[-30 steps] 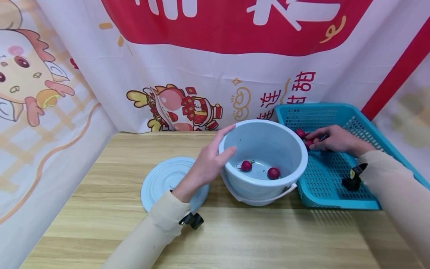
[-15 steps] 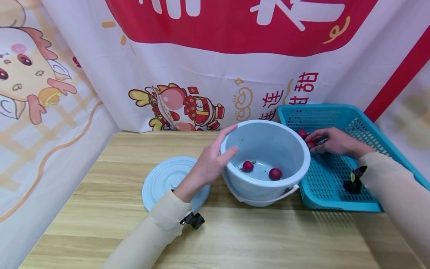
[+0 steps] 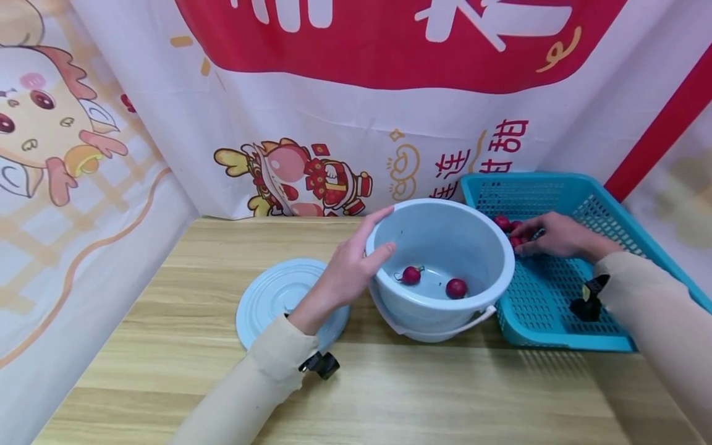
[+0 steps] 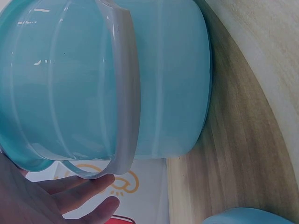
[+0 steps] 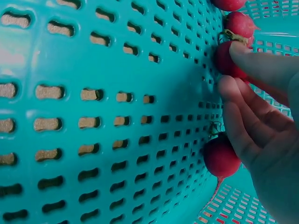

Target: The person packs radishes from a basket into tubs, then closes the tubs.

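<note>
My left hand (image 3: 351, 262) grips the rim of a light blue bucket (image 3: 431, 318), its thumb over the inner side and its fingers outside. In the left wrist view the bucket (image 4: 84, 79) shows its pale carrying handle (image 4: 127, 98). Two red radishes (image 3: 411, 275) lie apart on the bucket's floor. My right hand (image 3: 562, 235) reaches into a teal slotted basket (image 3: 539, 315) and pinches a radish (image 5: 228, 60) between thumb and fingers. Below those fingers sits another radish (image 5: 222, 156) with a long root, and more radishes lie just beyond.
A round light blue lid (image 3: 267, 296) lies flat on the wooden table (image 3: 183, 346), left of the bucket and partly beneath my left forearm. The basket stands close against the bucket's right side. A printed curtain (image 3: 345, 117) hangs behind the table.
The head view has shifted slightly. My right hand stays at the radishes, and another radish has come into view beside its fingers. My left hand keeps its hold on the bucket.
</note>
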{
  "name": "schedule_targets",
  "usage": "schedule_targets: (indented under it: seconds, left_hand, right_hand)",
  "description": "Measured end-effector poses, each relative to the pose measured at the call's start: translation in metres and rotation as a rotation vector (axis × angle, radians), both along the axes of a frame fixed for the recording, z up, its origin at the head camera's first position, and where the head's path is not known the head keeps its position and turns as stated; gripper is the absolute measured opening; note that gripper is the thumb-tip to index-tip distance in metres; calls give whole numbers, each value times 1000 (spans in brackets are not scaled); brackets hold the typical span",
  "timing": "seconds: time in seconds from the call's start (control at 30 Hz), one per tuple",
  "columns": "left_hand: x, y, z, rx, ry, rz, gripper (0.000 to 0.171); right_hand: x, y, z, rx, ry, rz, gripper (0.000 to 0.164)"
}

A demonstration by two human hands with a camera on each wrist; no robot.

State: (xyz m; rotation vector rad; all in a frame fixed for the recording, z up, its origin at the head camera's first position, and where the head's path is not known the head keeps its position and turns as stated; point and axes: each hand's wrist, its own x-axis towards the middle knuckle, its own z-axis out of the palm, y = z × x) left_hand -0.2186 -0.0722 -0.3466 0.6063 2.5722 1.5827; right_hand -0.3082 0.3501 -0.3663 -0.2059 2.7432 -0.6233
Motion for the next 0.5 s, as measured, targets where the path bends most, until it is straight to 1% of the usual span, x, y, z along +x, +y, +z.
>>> schedule_targets:
  seconds: [0.1, 0.17, 0.37, 0.5]
  left_hand:
    - [1, 0, 0, 2, -2, -1, 62]
    - [1, 0, 0, 4, -4, -4, 62]
    - [1, -1, -1, 1, -8, 0, 62]
    - [1, -1, -1, 1, -2, -1, 62]
  right_hand:
    - [1, 0, 2, -10, 32, 12, 54]
    - [3, 0, 5, -23, 59, 3, 54]
    - [6, -5, 16, -99, 86, -94, 61]
    - [10, -10, 23, -155, 140, -117, 62]
